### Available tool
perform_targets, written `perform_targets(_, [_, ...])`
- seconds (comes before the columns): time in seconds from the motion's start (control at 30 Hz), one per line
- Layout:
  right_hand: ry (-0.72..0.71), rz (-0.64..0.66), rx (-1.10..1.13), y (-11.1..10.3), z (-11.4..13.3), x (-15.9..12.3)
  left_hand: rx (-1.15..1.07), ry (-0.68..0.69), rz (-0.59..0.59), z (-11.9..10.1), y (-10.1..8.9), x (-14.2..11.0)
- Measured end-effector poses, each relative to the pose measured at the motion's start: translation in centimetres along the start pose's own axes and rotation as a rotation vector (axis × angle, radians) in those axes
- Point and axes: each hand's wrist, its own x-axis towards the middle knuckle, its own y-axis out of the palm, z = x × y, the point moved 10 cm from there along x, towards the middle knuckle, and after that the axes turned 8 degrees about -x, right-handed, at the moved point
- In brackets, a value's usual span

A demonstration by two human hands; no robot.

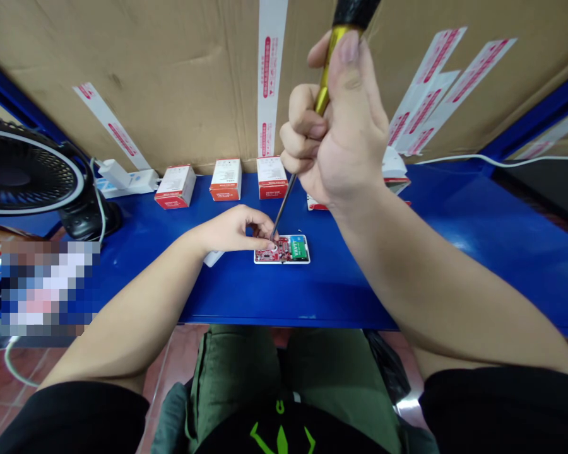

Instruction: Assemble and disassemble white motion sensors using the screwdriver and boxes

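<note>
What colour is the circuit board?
The board is red, best seen in the head view.

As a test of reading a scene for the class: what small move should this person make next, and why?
Probably turn the screwdriver slowly with the right hand: its tip reaches down to the red circuit board, and the left hand's fingers seem to steady the board beside that tip.

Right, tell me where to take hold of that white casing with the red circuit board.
Grip the white casing by its rim at the end beside the green battery, coming from the right. It lies flat on the blue shelf, and that end is free, while the left hand and the screwdriver tip crowd the other end.
</note>
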Motion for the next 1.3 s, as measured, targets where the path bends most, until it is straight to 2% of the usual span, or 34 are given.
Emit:
perform_targets(0.23, [-0.004,-0.003,-0.079,-0.4,0.4,0.3,0.016,-0.002,0.004,0.3,-0.2,-0.1])
perform_targets(0.37, [-0.053,0.004,0.001,-0.3,1.0,0.4,0.033,0.022,-0.027,0.1,-0.6,-0.1])
perform_targets(0.47, [-0.064,-0.018,-0.013,-0.5,2.0,0.7,0.041,0.061,-0.103,-0.4,-1.2,-0.1])
perform_targets(0.53, [-0.06,-0.096,-0.008,-1.1,3.0,1.0,0.038,0.114,-0.188,-1.1,-1.7,-0.1])
perform_targets(0.63, [-0.076,-0.255,0.13,-2.5,5.0,1.1,0.036,0.214,-0.305,-2.4,-2.1,-0.4])
perform_targets(0.7, [-0.072,-0.307,0.189,-3.1,6.1,1.2,0.031,0.258,-0.356,-3.1,-2.1,-0.6])
perform_targets(0.87, [-0.004,-0.465,0.17,-5.3,7.6,0.5,-0.044,0.336,-0.508,-4.2,-2.2,-1.2])
perform_targets(1.03, [-0.011,-0.47,0.192,-5.3,7.7,0.0,-0.09,0.347,-0.605,-4.5,-1.9,-1.3])
perform_targets(1.3, [0.007,-0.487,0.202,-5.2,7.7,0.1,-0.165,0.32,-0.634,-4.6,-1.3,-0.9])
